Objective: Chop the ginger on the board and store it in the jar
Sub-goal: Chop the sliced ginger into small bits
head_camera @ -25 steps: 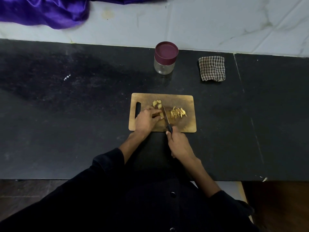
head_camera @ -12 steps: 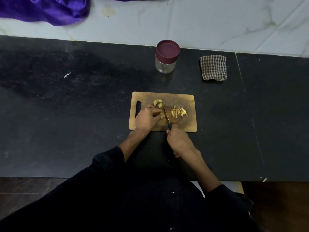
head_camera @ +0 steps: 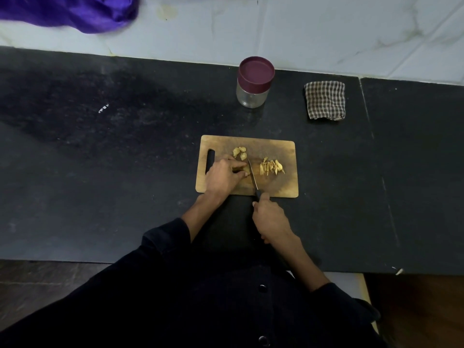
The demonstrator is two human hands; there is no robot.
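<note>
A big black worktop [head_camera: 100, 172] fills the room's middle. A purple cloth [head_camera: 75, 11] lies far off at eleven o'clock. A brown board [head_camera: 276, 187] sits in the middle of the worktop. A checked rag [head_camera: 325, 99] lies at one o'clock from the board. The jar [head_camera: 254, 81] stands at twelve o'clock from the board, well apart from it, with its dark red lid on. The left hand [head_camera: 223, 175] rests on the board, fingers curled over a ginger lump [head_camera: 244, 169]. The right hand [head_camera: 270, 218] is at six o'clock from the board, wrapped tight round the knife [head_camera: 253, 176]. The blade lies just beside the lump. Cut strips [head_camera: 272, 167] lie at three o'clock from the blade. A few ginger bits [head_camera: 239, 153] lie at twelve o'clock from the left hand.
</note>
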